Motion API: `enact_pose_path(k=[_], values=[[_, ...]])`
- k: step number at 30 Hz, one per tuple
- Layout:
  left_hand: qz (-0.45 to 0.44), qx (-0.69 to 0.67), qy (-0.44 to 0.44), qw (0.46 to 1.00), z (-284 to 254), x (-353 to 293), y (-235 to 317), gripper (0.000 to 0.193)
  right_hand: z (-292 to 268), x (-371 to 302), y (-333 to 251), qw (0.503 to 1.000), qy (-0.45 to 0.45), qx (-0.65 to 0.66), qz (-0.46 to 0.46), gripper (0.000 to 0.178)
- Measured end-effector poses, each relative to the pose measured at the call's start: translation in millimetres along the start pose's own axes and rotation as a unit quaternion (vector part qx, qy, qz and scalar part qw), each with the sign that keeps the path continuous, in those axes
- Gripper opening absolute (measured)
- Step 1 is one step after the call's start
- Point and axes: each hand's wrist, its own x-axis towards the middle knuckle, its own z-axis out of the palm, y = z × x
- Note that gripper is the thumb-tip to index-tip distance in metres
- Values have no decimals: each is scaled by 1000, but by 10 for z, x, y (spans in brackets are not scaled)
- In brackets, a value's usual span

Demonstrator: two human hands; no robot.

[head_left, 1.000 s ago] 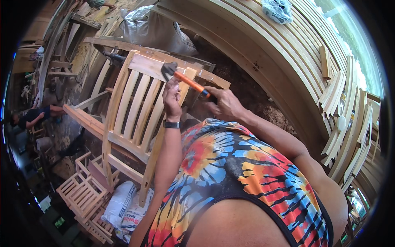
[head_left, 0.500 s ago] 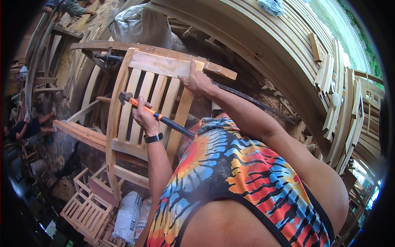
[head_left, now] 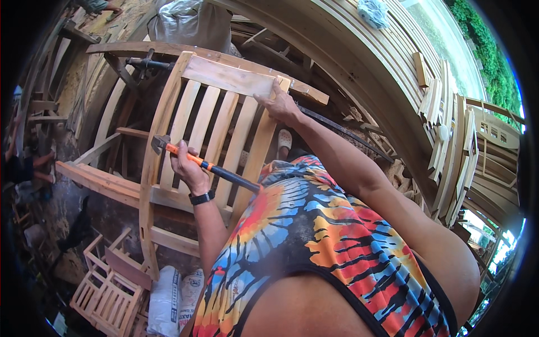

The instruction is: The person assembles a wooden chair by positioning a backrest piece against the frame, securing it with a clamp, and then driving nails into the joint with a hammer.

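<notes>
My left hand (head_left: 190, 171), a dark band at its wrist, is closed round a hammer (head_left: 228, 175) with an orange and black handle. The hammer's metal head (head_left: 160, 144) lies over the near-left upright of a slatted wooden chair frame (head_left: 147, 196), and the handle end points at my shirt. My right hand (head_left: 279, 106) grips the frame's far right corner, where the wide top rail (head_left: 227, 76) meets the right upright (head_left: 255, 151). Pale slats (head_left: 210, 121) run between the top rail and the lower rail. Some fingers of my right hand are hidden behind the wood.
A long wooden bar (head_left: 309, 92) with a metal clamp (head_left: 149, 63) lies beyond the frame. Stacked boards (head_left: 404, 45) fill the far right. White sacks (head_left: 164, 300) and a small slatted wooden piece (head_left: 106, 297) stand at lower left. A shod foot (head_left: 285, 140) shows beside the frame.
The view has shifted slightly, and the chair frame now appears a little higher and tilted. My left hand still holds the hammer; my right hand stays at the same corner, its fingers more bent.
</notes>
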Motion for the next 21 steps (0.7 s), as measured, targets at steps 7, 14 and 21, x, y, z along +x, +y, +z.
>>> enact_pose_path(k=[7,14,21], values=[[5,-30,-12,999,-493,319,261,21,406,-100,-177,997,14,70,-17,114],[-16,-23,-6,1000,-745,327,275,24,511,-146,-177,996,-4,87,-4,109],[-2,-26,33,999,-952,275,159,26,543,-309,-228,992,-31,121,0,105]])
